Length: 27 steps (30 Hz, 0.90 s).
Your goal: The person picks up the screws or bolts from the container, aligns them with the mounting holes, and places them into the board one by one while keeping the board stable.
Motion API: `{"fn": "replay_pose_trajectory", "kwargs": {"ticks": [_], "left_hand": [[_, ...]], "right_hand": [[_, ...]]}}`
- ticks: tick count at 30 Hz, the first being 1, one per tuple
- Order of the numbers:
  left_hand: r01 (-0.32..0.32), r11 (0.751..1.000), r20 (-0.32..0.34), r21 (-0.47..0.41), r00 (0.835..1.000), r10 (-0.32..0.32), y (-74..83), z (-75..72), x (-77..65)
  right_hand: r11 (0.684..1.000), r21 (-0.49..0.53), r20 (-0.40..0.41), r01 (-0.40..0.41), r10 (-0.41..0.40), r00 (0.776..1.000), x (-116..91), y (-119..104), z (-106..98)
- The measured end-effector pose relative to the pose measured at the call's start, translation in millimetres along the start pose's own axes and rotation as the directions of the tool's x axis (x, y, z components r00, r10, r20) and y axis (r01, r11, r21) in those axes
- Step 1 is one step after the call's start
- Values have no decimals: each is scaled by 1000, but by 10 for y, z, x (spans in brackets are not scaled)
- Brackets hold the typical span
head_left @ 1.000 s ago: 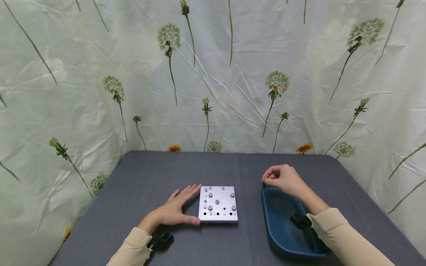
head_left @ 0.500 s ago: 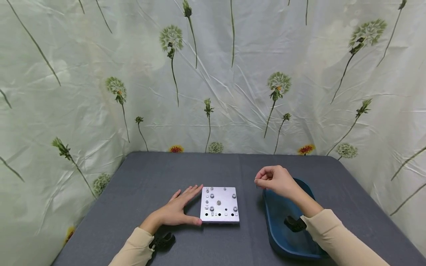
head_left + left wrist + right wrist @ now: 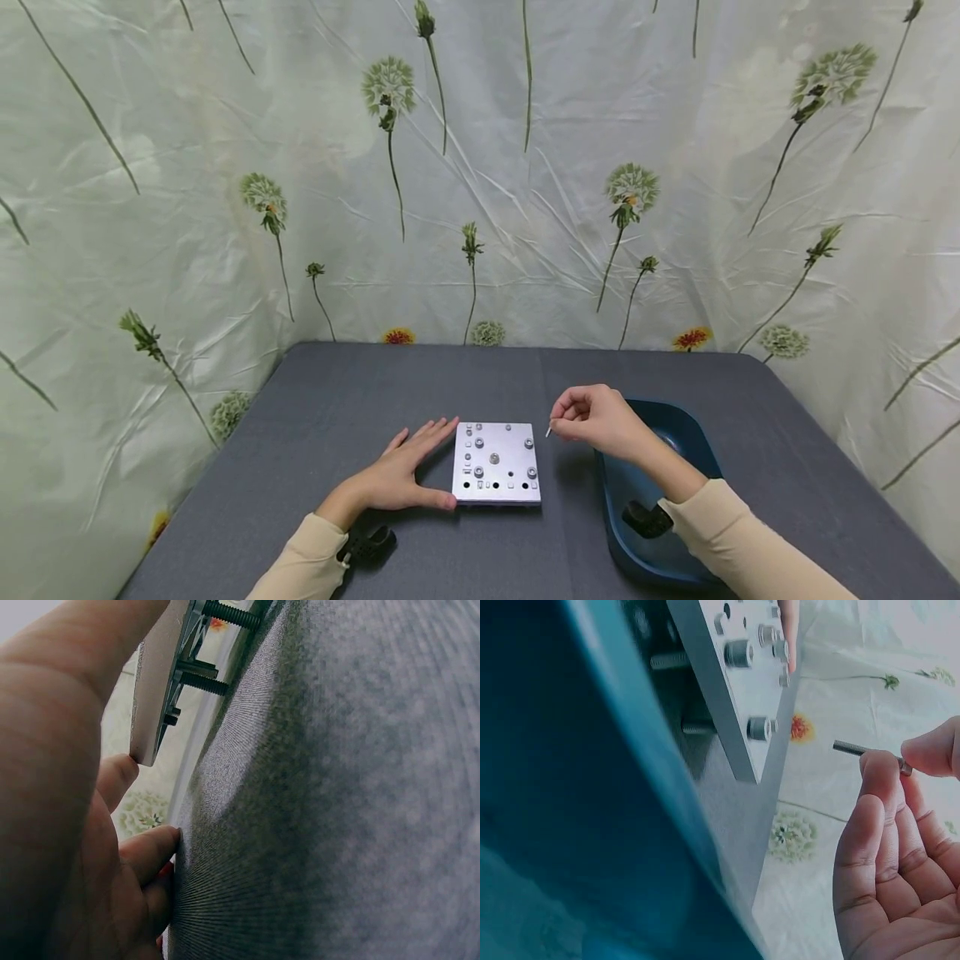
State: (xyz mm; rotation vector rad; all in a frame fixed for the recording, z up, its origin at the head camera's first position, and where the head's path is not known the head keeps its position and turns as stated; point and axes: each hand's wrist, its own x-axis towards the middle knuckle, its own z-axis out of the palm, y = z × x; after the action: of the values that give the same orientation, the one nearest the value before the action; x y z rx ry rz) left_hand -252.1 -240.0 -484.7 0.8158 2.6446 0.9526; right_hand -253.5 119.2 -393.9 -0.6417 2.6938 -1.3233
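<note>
A square silver metal plate [image 3: 513, 454] stands on the table, with several socket-head screws and some dark holes on its top. Threaded screw ends [image 3: 204, 682] stick out below the plate in the left wrist view. My left hand [image 3: 393, 479] lies spread at the plate's left side, thumb and index finger touching its edge. To the right of the plate and above the table, my right hand [image 3: 600, 423] pinches a small metal screw [image 3: 849, 748] between thumb and fingertips. The screw's threaded end points away from the fingers, and its head is partly hidden by them.
A deep blue tray [image 3: 611, 533] stands to the right, under my right forearm. Its near contents are partly hidden by the arm. Grey cloth covers the table [image 3: 420, 379], and a flower-printed curtain [image 3: 322, 167] hangs behind it.
My right hand has moved left from the tray's far rim towards the plate, carrying the screw, which now shows at the fingertips. The left hand stays at the plate.
</note>
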Motion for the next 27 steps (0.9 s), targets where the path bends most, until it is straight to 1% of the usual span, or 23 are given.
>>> {"fn": "replay_pose_trajectory", "kwargs": {"ticks": [6,13,19,27], "left_hand": [[-1,1000,1,2,1000,1,-2,-6,4],[-5,1000,5,4,1000,5,-35,9,13],[-8,1000,0,10,1000,8,-41,13,12],[-8,1000,-2,18,1000,8,-24,11,4]], "right_hand": [[1000,1,35,13,-13,999,27,-22,76],[999,14,93,49,-50,994,24,-40,165],[998,15,133,53,-54,990,5,-96,220],[997,42,191,63,-70,979,10,-182,300]]}}
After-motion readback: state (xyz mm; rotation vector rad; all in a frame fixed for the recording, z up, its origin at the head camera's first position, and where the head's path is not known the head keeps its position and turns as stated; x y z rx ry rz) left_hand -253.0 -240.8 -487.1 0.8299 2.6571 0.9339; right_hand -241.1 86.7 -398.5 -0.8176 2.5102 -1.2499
